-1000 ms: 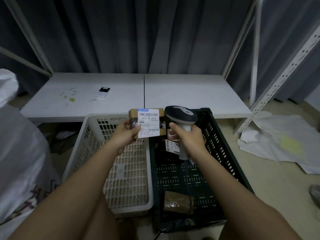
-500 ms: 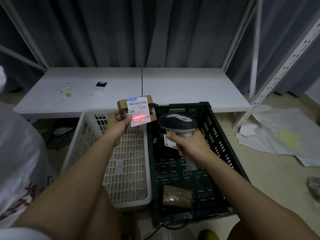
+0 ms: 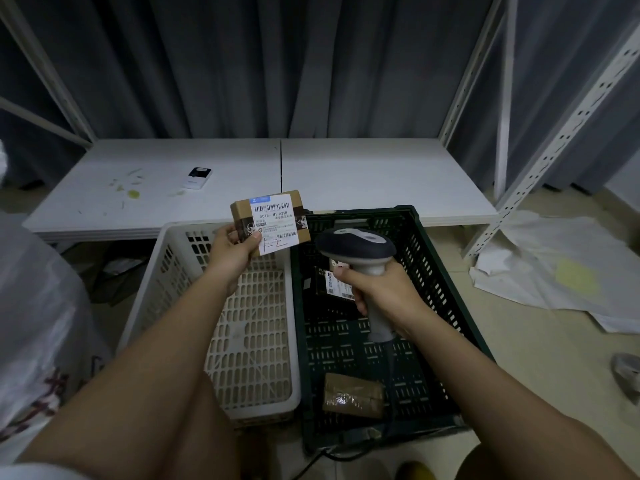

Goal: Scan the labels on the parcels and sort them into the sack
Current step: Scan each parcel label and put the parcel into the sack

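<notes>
Tilting parcel, label facing camera, in left hand

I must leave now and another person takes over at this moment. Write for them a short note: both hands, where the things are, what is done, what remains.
Left hand holds a small labelled parcel up above the white basket, label facing you.
Right hand grips the scanner over the dark green crate; no scan light shows on the label now.
In the crate: a brown parcel near you, and a dark labelled parcel behind the right hand.
The sack stands at your left.
Left: put the held parcel in the sack, then scan and sort the two in the crate.
</notes>
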Tool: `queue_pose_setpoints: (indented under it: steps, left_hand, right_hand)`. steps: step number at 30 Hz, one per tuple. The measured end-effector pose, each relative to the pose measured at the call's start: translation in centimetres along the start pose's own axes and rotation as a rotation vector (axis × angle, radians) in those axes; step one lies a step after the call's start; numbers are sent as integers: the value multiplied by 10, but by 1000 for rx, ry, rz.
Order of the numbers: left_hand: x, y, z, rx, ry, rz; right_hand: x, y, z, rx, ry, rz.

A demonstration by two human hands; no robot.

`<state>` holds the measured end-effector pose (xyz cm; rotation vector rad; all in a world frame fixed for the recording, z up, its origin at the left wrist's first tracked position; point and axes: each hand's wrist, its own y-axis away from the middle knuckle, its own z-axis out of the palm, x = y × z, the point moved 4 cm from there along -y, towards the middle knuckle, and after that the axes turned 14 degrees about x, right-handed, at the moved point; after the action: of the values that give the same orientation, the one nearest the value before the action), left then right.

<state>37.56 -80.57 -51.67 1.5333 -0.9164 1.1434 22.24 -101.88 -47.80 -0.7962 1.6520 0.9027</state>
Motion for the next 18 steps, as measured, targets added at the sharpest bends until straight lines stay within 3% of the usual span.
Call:
queue_pose_setpoints:
  steps: [8,18]
  left_hand:
    - [37,45,-31,91,119,140]
    - [141,141,-180,271,107,489]
  right_hand:
    - [-21,5,19,68,-52,-58]
    - [-147,90,118,4,-242,-184]
